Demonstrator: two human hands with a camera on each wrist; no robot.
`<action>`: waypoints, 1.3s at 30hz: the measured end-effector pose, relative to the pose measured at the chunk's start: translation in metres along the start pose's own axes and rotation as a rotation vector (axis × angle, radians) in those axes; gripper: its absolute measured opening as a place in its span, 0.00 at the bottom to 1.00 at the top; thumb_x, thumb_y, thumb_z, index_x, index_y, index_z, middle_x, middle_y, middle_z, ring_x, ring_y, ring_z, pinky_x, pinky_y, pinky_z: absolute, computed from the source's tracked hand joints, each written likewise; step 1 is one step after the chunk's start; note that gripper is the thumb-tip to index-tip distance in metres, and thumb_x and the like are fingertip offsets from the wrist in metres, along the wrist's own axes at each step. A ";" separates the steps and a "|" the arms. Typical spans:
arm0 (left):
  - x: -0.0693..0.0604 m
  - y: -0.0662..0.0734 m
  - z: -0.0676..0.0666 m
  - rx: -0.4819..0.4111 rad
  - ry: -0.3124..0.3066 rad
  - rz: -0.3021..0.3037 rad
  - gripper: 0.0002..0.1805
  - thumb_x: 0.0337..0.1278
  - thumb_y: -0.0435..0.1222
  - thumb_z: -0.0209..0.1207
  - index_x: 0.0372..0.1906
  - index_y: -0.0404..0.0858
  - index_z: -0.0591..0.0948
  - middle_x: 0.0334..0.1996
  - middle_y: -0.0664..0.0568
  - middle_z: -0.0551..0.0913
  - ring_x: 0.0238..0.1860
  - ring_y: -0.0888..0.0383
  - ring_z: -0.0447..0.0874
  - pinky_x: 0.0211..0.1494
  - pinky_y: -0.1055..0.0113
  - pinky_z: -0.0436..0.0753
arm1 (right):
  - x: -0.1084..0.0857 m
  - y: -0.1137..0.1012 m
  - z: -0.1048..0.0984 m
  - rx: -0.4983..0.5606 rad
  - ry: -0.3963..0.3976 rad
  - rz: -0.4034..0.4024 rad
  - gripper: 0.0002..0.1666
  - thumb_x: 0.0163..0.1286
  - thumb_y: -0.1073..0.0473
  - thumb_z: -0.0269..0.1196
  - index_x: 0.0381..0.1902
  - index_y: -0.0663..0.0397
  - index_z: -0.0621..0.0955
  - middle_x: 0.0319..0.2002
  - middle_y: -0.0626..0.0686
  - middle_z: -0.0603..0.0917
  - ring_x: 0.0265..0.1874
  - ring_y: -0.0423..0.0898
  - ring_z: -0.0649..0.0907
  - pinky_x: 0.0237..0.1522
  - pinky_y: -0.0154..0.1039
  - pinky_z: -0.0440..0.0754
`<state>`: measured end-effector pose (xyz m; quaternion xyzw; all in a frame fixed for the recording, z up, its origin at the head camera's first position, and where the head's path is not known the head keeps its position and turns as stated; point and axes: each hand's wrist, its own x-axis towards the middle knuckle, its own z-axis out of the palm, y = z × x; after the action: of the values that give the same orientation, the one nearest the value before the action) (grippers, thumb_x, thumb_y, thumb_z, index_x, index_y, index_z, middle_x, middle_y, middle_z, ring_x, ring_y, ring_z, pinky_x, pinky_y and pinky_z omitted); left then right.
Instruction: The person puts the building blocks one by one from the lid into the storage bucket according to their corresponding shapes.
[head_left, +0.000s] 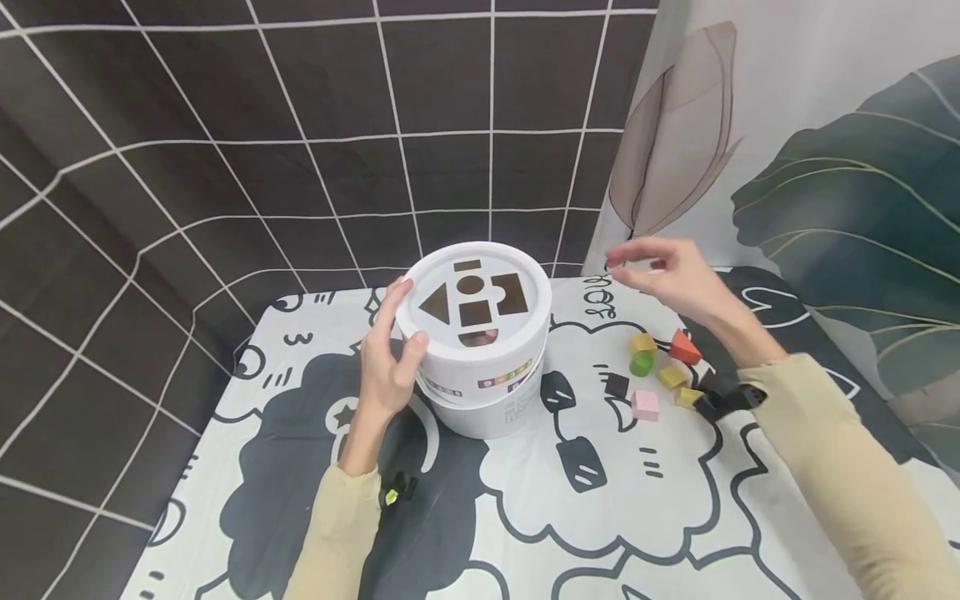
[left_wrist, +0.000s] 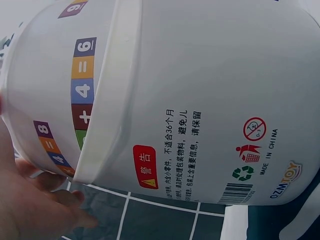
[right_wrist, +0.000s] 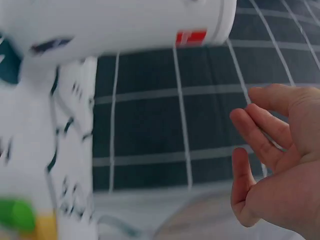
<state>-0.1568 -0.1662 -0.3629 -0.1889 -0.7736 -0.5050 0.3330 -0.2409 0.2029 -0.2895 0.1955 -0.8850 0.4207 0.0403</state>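
A white bucket [head_left: 491, 412] stands upright, its lid [head_left: 442, 337] cut with a triangle, a circle, squares and other shapes. The left hand [head_left: 386, 367] rests against the lid's left rim, thumb and fingers spread round its side. In the left wrist view that hand [left_wrist: 40, 200] lies at the bucket's printed side [left_wrist: 210, 75]. To the right of the bucket, in the air, the right hand [head_left: 667, 271] holds nothing, its fingers loosely bent. The right wrist view has this hand [right_wrist: 285, 145] apart from the bucket [right_wrist: 125, 25]. Something small shows through the lid's front slot.
Right of the bucket, on the patterned cloth [head_left: 525, 500], lie a red block [head_left: 684, 347], a green one [head_left: 641, 363], several yellow ones [head_left: 672, 377], a pink one [head_left: 645, 405] and a dark one [head_left: 617, 385]. A dark gridded curtain [head_left: 442, 92] hangs behind.
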 end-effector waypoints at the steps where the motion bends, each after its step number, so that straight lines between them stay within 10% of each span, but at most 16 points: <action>1: 0.000 0.000 0.000 0.000 0.001 0.000 0.37 0.56 0.46 0.51 0.70 0.32 0.71 0.70 0.41 0.69 0.71 0.47 0.66 0.73 0.50 0.61 | -0.006 0.008 -0.004 -0.014 0.004 0.032 0.20 0.69 0.55 0.66 0.56 0.57 0.84 0.52 0.57 0.85 0.53 0.47 0.78 0.52 0.47 0.69; 7: 0.000 0.000 0.000 -0.001 -0.002 0.005 0.37 0.55 0.45 0.51 0.69 0.31 0.71 0.70 0.40 0.69 0.71 0.47 0.65 0.73 0.50 0.61 | -0.042 0.047 -0.024 -0.071 -0.003 0.193 0.25 0.71 0.50 0.65 0.60 0.58 0.80 0.58 0.62 0.80 0.58 0.55 0.75 0.61 0.43 0.73; 12: 0.001 -0.001 0.000 -0.008 0.001 0.017 0.36 0.55 0.44 0.51 0.69 0.30 0.71 0.70 0.40 0.70 0.72 0.47 0.65 0.73 0.50 0.61 | -0.067 0.075 -0.037 -0.112 -0.052 0.223 0.27 0.70 0.52 0.65 0.63 0.57 0.77 0.57 0.63 0.80 0.46 0.38 0.79 0.41 0.20 0.74; 39: 0.001 0.001 -0.001 0.004 0.000 0.008 0.37 0.56 0.46 0.51 0.69 0.30 0.71 0.70 0.40 0.70 0.72 0.47 0.65 0.73 0.50 0.60 | -0.132 0.163 -0.042 -0.090 -0.182 0.151 0.31 0.61 0.63 0.72 0.61 0.61 0.76 0.51 0.62 0.79 0.41 0.43 0.77 0.34 0.34 0.74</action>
<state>-0.1568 -0.1668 -0.3610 -0.1912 -0.7738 -0.5020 0.3356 -0.1851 0.3688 -0.4124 0.1639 -0.9151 0.3630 -0.0632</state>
